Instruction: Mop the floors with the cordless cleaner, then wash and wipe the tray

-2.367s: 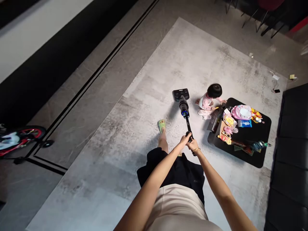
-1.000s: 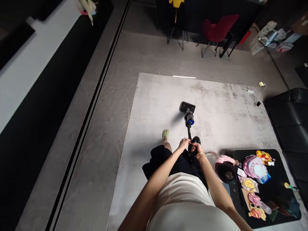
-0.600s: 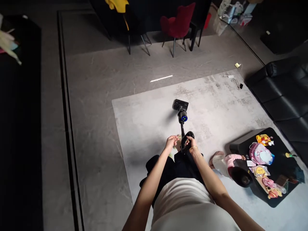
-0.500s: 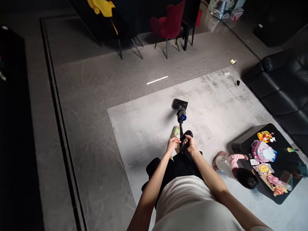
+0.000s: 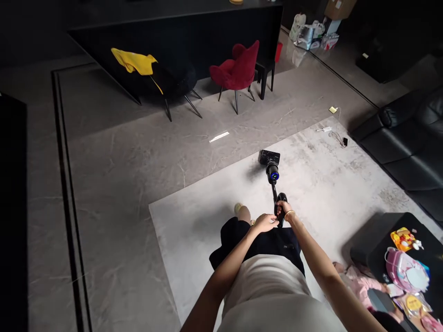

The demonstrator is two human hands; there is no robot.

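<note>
A black cordless stick vacuum cleaner (image 5: 273, 175) stands in front of me, its wide floor head on the pale rug and a blue-ringed round display on its body. My right hand (image 5: 284, 208), with a bracelet at the wrist, is wrapped round its handle. My left hand (image 5: 266, 223) is closed, its fingertips against the lower end of the same handle; part of that contact is hidden. My feet and dark shorts show just behind the vacuum cleaner.
A pale rug (image 5: 207, 193) borders grey floor. At right stand a black low table (image 5: 370, 230) with toys, a small person in pink (image 5: 360, 283) beside it, and a black sofa (image 5: 398, 133). A charger cable (image 5: 335, 134) lies near the rug's corner. Ahead are a red chair (image 5: 237, 69) and a dark chair (image 5: 176, 85).
The vacuum head has moved right and nearer the rug's far edge. My left hand has turned and slid down to the handle's lower end. My view has tilted up.
</note>
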